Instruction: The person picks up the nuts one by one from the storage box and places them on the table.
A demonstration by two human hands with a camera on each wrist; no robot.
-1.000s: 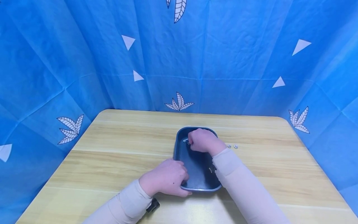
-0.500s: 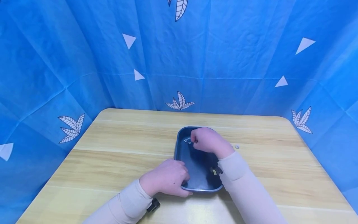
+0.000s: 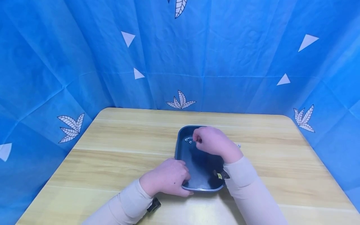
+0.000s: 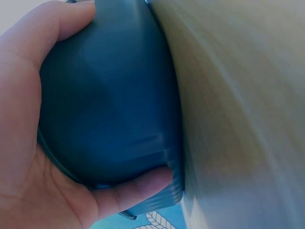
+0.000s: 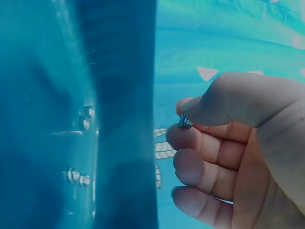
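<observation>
A dark blue rectangular tray (image 3: pixel 197 173) stands on the table. My left hand (image 3: pixel 168 178) grips its near left corner, thumb and fingers spread along the outer wall in the left wrist view. Above the tray's far end is my right hand (image 3: pixel 212 140), fingers curled. In the right wrist view its thumb and fingers pinch a small shiny metal nut (image 5: pixel 183 120), partly covered by the fingertips. Small metal nuts (image 3: pixel 190 142) lie on the tray floor near the far wall, left of the right hand; the hand may hide others.
One small metal nut (image 3: pixel 238 146) shows on the wooden table (image 3: pixel 126 137), right of the tray and just beyond the right wrist. A blue curtain (image 3: pixel 239 56) printed with leaves and triangles hangs around the table's back and sides.
My right hand has risen slightly and drifted right over the tray, and its wrist now hides one of the two nuts seen on the table earlier. The left hand holds still.
</observation>
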